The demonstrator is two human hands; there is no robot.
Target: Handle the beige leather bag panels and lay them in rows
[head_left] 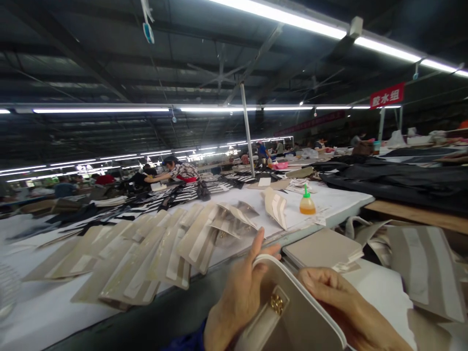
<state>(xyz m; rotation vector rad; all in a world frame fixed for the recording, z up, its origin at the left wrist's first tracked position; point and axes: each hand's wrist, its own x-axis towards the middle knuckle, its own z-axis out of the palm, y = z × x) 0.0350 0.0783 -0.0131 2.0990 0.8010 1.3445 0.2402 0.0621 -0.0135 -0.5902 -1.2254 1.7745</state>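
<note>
At the bottom of the view I hold a beige bag piece (292,317) with a white edge and a gold metal clasp (277,303). My left hand (237,297) grips its left side, thumb up along the curved rim. My right hand (351,307) holds its right side, fingers over the white edge. Both hands are close to my body, in front of the long white worktable (54,312).
Rows of beige cut pieces (146,253) lie across the table. An orange glue bottle with a green cap (307,202) stands farther back. Stacked beige panels (321,248) and black fabric (395,180) lie to the right. Other people work at distant tables (179,173).
</note>
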